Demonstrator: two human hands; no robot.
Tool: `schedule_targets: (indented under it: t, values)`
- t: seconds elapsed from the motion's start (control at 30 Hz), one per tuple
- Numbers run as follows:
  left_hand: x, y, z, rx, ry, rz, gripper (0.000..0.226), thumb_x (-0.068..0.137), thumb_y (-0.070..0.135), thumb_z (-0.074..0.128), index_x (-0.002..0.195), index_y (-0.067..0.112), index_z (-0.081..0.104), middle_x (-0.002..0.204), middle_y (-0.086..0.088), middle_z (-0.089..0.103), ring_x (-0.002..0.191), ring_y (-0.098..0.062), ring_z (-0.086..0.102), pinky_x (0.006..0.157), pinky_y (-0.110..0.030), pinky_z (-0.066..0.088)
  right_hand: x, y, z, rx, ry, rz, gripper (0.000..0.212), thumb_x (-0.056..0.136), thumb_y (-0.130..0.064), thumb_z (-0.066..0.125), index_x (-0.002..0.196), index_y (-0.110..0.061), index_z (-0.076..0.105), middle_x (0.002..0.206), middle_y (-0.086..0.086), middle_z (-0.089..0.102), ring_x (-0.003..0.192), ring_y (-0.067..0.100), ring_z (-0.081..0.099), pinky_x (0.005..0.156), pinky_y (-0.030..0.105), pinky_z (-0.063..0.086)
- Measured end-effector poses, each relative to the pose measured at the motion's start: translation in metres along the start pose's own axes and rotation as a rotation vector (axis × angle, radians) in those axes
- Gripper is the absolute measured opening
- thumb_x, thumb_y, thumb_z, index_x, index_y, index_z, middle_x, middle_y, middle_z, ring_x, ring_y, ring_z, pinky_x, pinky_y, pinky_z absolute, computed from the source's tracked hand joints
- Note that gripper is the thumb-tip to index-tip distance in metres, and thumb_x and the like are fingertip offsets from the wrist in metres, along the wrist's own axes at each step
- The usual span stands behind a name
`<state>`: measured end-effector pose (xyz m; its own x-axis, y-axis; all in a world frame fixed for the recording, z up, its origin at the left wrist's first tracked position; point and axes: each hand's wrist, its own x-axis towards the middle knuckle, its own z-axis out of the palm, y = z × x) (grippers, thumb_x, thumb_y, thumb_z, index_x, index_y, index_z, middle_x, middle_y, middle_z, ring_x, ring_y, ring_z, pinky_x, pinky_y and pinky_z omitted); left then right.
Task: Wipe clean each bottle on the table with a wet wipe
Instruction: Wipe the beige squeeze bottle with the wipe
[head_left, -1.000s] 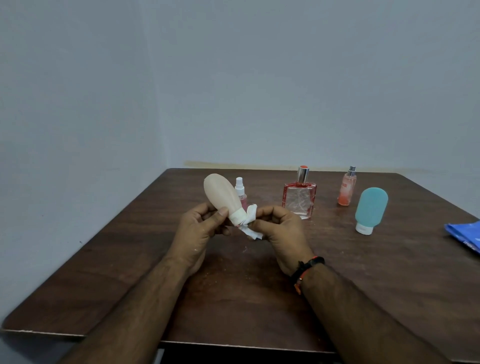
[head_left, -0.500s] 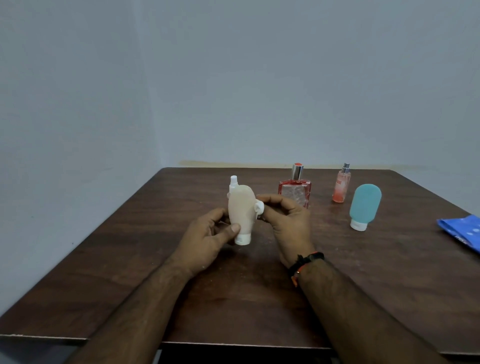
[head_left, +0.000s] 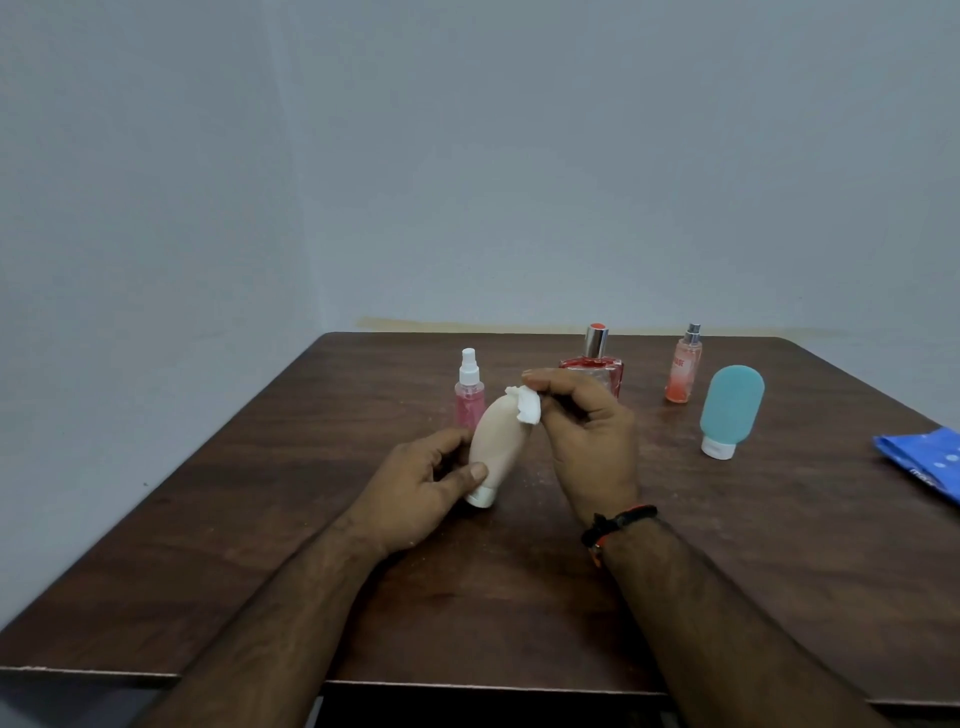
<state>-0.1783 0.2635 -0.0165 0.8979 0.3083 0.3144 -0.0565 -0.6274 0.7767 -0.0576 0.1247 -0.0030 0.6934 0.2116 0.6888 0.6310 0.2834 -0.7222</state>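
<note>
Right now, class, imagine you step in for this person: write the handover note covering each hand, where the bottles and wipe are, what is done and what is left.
Left hand grips the beige bottle near its white cap, cap end down by the table.
Right hand pinches the wet wipe against the bottle's upper end.
Done: the beige bottle is mid-wipe; whether any bottle is finished cannot be told.
Standing untouched: pink spray bottle, red perfume bottle, orange spray bottle, teal bottle.
Blue wipe pack lies at the right edge.

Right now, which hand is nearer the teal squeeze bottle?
Right. The right hand, pinching the wet wipe, sits just left of the teal squeeze bottle; the left hand lies farther left, gripping the beige bottle.
</note>
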Motion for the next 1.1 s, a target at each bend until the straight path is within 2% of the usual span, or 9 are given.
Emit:
schedule_targets:
  t: [0.13, 0.37, 0.43, 0.5, 0.63, 0.83, 0.93, 1.0, 1.1]
  values:
    - [0.000, 0.000, -0.001, 0.017, 0.006, 0.003, 0.028, 0.095, 0.018, 0.065, 0.122, 0.025, 0.067, 0.110, 0.007, 0.073, 0.102, -0.013, 0.066, 0.095, -0.042, 0.051, 0.000, -0.003, -0.001, -0.073, -0.025, -0.083, 0.036, 0.083, 0.014, 0.060, 0.092, -0.018, 0.072, 0.096, -0.004, 0.072, 0.097, 0.008, 0.066, 0.084, 0.022, 0.052]
    - [-0.001, 0.002, 0.005, -0.075, -0.016, 0.001, 0.017, 0.095, 0.017, 0.066, 0.111, 0.016, 0.073, 0.102, 0.001, 0.075, 0.096, -0.014, 0.070, 0.090, -0.042, 0.055, -0.014, -0.009, 0.009, -0.298, -0.242, -0.350, 0.030, 0.077, 0.015, 0.059, 0.090, -0.007, 0.075, 0.098, 0.003, 0.071, 0.096, 0.015, 0.066, 0.084, 0.035, 0.054]
    - [0.000, 0.002, 0.004, -0.104, -0.014, -0.010, 0.019, 0.096, 0.020, 0.065, 0.114, 0.020, 0.072, 0.103, 0.006, 0.075, 0.097, -0.010, 0.070, 0.089, -0.038, 0.055, -0.013, -0.010, 0.009, -0.330, -0.161, -0.344, 0.031, 0.078, 0.016, 0.059, 0.092, -0.007, 0.074, 0.100, 0.002, 0.070, 0.097, 0.016, 0.065, 0.084, 0.032, 0.054]
    - [0.001, 0.000, 0.000, -0.111, 0.006, -0.011, 0.018, 0.095, 0.023, 0.065, 0.111, 0.025, 0.072, 0.099, 0.010, 0.075, 0.093, -0.008, 0.069, 0.085, -0.034, 0.053, -0.008, -0.009, 0.003, -0.342, 0.000, -0.319, 0.034, 0.078, 0.019, 0.059, 0.094, -0.007, 0.073, 0.100, 0.003, 0.068, 0.096, 0.011, 0.062, 0.084, 0.019, 0.049]
    - [0.001, -0.003, -0.010, -0.161, 0.092, -0.031, 0.026, 0.094, 0.016, 0.066, 0.120, 0.019, 0.068, 0.104, -0.003, 0.072, 0.094, -0.023, 0.068, 0.082, -0.040, 0.057, -0.001, -0.006, -0.006, -0.346, 0.213, -0.209, 0.036, 0.084, 0.015, 0.057, 0.102, -0.012, 0.072, 0.101, -0.003, 0.060, 0.096, -0.001, 0.056, 0.082, 0.007, 0.042]
    - [0.002, -0.011, -0.033, -0.244, 0.303, -0.080, 0.027, 0.089, 0.014, 0.070, 0.113, 0.022, 0.063, 0.101, -0.002, 0.069, 0.080, -0.016, 0.067, 0.065, -0.019, 0.056, -0.002, -0.005, -0.001, -0.362, 0.194, -0.144, 0.036, 0.087, 0.010, 0.057, 0.106, -0.016, 0.071, 0.105, -0.001, 0.061, 0.098, 0.004, 0.056, 0.084, 0.007, 0.042]
    - [0.019, -0.022, -0.042, -0.209, 0.390, -0.141, 0.038, 0.088, 0.015, 0.072, 0.124, 0.017, 0.058, 0.109, -0.001, 0.066, 0.080, -0.014, 0.068, 0.061, -0.017, 0.054, -0.002, -0.004, 0.000, -0.372, 0.182, -0.120, 0.033, 0.086, 0.009, 0.059, 0.105, -0.016, 0.070, 0.105, 0.000, 0.063, 0.098, 0.007, 0.057, 0.083, 0.003, 0.040]
    - [0.035, -0.032, -0.043, -0.148, 0.403, -0.210, 0.052, 0.087, 0.020, 0.074, 0.134, 0.017, 0.053, 0.117, 0.000, 0.063, 0.092, -0.017, 0.067, 0.069, -0.021, 0.055, -0.002, -0.002, 0.000, -0.375, 0.170, -0.103, 0.032, 0.086, 0.009, 0.059, 0.104, -0.015, 0.070, 0.105, 0.001, 0.063, 0.098, 0.008, 0.057, 0.083, 0.002, 0.040]
    - [0.059, -0.050, -0.037, -0.099, 0.380, -0.281, 0.057, 0.087, 0.022, 0.074, 0.139, 0.016, 0.052, 0.124, 0.000, 0.061, 0.110, -0.019, 0.060, 0.093, -0.035, 0.052, -0.002, -0.001, 0.001, -0.379, 0.150, -0.071, 0.030, 0.087, 0.006, 0.061, 0.104, -0.016, 0.070, 0.106, -0.003, 0.062, 0.099, 0.006, 0.057, 0.084, 0.005, 0.042]
